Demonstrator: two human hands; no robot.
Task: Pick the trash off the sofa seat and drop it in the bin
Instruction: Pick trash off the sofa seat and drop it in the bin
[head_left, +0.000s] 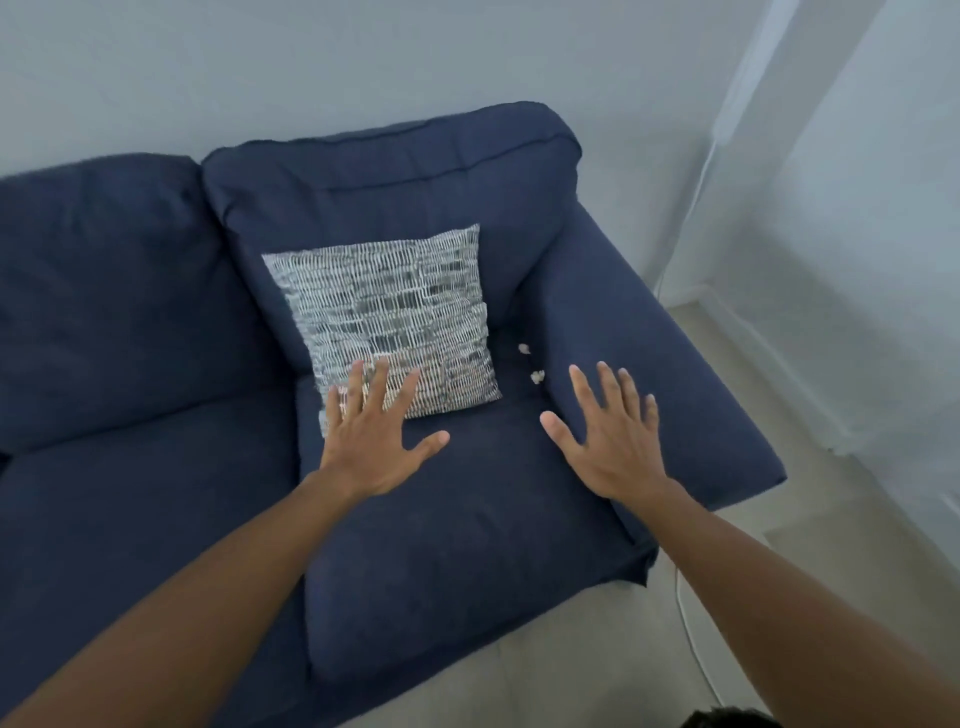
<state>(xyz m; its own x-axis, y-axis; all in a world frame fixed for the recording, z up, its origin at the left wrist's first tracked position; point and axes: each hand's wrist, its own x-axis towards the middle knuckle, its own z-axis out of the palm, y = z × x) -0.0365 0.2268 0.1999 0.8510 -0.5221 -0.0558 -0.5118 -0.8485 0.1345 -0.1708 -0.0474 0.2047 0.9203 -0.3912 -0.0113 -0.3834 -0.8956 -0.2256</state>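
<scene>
Two bare forearms reach from the bottom edge over the navy sofa (467, 519). A grey-and-white woven cushion (389, 317) leans against the backrest, beside the right armrest (649, 338). The left hand (371, 441) is spread flat, fingers apart, its fingertips over the cushion's lower edge; it holds nothing. The right hand (605, 441) is likewise spread and empty, above the seat by the armrest. Two small pale trash scraps (536, 376) lie on the seat between cushion and armrest, just beyond the right hand.
</scene>
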